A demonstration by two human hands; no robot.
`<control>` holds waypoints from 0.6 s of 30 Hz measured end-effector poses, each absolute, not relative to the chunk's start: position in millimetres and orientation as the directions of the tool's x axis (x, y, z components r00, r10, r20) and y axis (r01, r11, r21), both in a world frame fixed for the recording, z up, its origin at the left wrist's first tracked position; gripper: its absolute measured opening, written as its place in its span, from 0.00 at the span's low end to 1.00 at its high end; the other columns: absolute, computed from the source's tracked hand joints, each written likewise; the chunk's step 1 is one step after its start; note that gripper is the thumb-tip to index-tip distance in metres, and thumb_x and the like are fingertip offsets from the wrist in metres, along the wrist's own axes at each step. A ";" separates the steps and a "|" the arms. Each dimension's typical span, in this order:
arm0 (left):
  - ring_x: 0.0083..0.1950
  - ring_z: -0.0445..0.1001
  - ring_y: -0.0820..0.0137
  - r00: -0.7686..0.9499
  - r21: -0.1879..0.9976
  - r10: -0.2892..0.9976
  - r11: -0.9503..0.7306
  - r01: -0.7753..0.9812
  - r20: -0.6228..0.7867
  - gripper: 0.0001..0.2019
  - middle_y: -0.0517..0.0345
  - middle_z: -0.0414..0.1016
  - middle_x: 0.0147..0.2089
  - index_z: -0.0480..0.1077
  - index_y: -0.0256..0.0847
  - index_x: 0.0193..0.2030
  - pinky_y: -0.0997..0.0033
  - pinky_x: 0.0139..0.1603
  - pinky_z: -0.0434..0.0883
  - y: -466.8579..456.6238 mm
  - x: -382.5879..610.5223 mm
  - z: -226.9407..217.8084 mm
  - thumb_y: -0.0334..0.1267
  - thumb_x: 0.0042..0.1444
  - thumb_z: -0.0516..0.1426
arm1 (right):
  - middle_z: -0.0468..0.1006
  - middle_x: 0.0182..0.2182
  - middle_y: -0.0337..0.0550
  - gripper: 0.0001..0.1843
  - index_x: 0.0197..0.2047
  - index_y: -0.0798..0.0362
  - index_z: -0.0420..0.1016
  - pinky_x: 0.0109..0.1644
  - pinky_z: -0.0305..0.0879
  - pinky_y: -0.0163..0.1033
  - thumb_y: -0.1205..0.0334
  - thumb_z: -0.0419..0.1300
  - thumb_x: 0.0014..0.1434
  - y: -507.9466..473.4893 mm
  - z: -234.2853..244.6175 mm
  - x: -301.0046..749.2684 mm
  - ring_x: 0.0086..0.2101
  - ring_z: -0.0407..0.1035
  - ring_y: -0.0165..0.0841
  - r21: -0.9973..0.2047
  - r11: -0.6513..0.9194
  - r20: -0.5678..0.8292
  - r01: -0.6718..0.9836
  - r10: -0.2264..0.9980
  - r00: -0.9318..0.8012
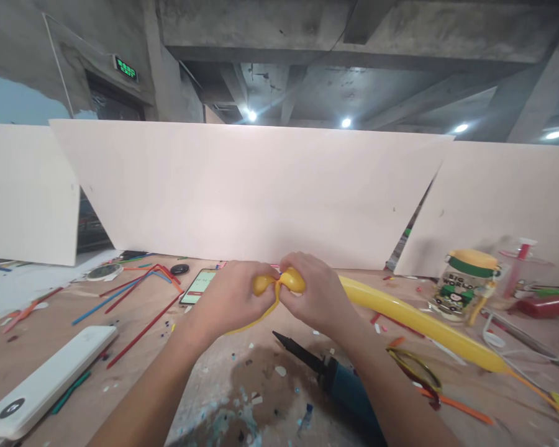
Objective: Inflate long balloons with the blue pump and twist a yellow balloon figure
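Note:
Both hands hold a long yellow modelling balloon above the table. My left hand is closed around a small rounded bulge at one side of a narrow pinch. My right hand grips another bulge just across it, and the two hands nearly touch. A thin yellow strand hangs from the pinch and curves under my left hand. From behind my right hand the inflated length stretches to the right, ending in a thin uninflated tail. Below the hands lies a balloon pump with a black nozzle, partly hidden by my right forearm.
White boards stand along the back. A phone, loose uninflated balloons and a white elongated device lie left. At right are a lidded jar, a pink stand and an orange balloon. Scraps litter the table.

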State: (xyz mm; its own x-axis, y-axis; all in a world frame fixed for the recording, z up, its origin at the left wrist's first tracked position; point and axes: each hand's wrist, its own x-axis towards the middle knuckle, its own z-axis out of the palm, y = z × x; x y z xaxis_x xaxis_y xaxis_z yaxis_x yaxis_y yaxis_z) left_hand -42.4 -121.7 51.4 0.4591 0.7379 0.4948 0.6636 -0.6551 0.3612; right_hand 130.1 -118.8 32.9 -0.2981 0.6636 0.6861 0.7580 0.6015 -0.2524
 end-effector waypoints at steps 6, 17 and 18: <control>0.38 0.75 0.64 0.449 0.333 0.757 -0.627 0.704 0.475 0.10 0.59 0.79 0.37 0.75 0.46 0.38 0.68 0.38 0.65 -119.0 -45.0 51.1 0.41 0.56 0.53 | 0.72 0.34 0.41 0.09 0.38 0.49 0.70 0.42 0.57 0.40 0.66 0.60 0.51 -115.4 29.4 129.2 0.36 0.65 0.37 -0.115 0.540 0.694 0.834 0.645 -0.321; 0.44 0.75 0.64 0.445 0.376 0.740 -0.652 0.658 0.504 0.11 0.58 0.78 0.44 0.73 0.43 0.41 0.68 0.45 0.66 -113.6 -39.1 44.1 0.36 0.55 0.51 | 0.74 0.32 0.40 0.06 0.37 0.49 0.71 0.38 0.56 0.40 0.67 0.56 0.55 -116.7 29.2 127.1 0.34 0.66 0.36 -0.109 0.486 0.647 0.867 0.697 -0.310; 0.46 0.75 0.64 0.443 0.387 0.742 -0.652 0.653 0.503 0.11 0.57 0.78 0.45 0.73 0.43 0.42 0.67 0.46 0.67 -113.1 -39.5 43.8 0.36 0.55 0.51 | 0.75 0.32 0.40 0.06 0.37 0.49 0.71 0.38 0.55 0.40 0.67 0.57 0.55 -116.6 29.4 127.2 0.34 0.66 0.36 -0.102 0.486 0.653 0.868 0.691 -0.310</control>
State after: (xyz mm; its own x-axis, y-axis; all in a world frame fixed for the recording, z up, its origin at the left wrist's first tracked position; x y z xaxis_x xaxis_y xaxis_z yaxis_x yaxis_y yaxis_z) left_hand -39.5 -113.1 43.8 0.4433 0.7421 0.5029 0.6526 -0.6517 0.3865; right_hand 127.2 -116.6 29.4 -0.3100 0.6914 0.6526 0.8682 0.4856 -0.1020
